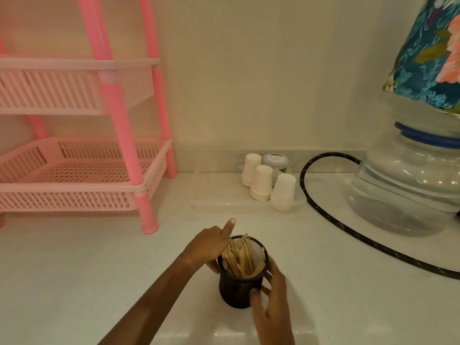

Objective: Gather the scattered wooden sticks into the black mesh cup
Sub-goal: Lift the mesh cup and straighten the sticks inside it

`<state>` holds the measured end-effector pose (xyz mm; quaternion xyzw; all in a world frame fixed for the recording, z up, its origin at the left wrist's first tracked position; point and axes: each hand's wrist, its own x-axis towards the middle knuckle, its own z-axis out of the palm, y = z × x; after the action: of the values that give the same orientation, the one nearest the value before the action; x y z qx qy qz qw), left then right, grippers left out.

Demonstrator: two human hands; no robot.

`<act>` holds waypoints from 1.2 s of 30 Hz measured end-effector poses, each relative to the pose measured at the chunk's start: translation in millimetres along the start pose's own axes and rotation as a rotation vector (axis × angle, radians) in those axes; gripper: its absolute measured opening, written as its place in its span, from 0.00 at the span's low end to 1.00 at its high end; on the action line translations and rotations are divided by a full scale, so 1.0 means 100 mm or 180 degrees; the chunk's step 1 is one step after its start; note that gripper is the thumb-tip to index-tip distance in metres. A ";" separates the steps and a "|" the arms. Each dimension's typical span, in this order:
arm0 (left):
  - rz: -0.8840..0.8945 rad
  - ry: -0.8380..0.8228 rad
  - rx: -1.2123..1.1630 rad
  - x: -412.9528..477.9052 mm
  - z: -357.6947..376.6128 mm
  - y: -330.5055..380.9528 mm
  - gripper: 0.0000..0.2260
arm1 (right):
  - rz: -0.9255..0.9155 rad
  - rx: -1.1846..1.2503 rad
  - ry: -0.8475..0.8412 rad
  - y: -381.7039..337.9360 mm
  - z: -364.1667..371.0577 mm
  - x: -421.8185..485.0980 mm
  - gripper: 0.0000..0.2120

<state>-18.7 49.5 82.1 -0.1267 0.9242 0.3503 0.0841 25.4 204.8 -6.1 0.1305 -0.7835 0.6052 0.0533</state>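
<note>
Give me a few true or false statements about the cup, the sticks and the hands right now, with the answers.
1. The sticks stand in the cup. True.
2. The cup lies tipped on its side. False: it stands upright on the counter.
3. The right hand touches the cup's side. True.
4. The left hand rests inside the pink rack. False: it is at the cup's rim.
5. The paper cups stand upside down. True.
</note>
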 end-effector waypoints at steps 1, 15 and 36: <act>-0.0086 -0.0096 -0.0070 -0.01 0.03 -0.03 0.29 | -0.0113 0.0004 -0.0110 -0.01 0.06 -0.04 0.37; -0.0347 0.0054 -0.0284 -0.07 0.10 -0.07 0.34 | -0.0258 0.0024 -0.0442 -0.09 -0.20 0.48 0.39; -0.0162 0.1106 0.1388 0.14 0.56 -0.76 0.42 | -0.0149 0.0095 -0.0607 -0.20 -0.23 0.81 0.37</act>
<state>-6.1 29.5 -10.3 -0.1870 0.9748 0.1140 -0.0416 -49.2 210.9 38.4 0.2066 -0.7726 0.6003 -0.0094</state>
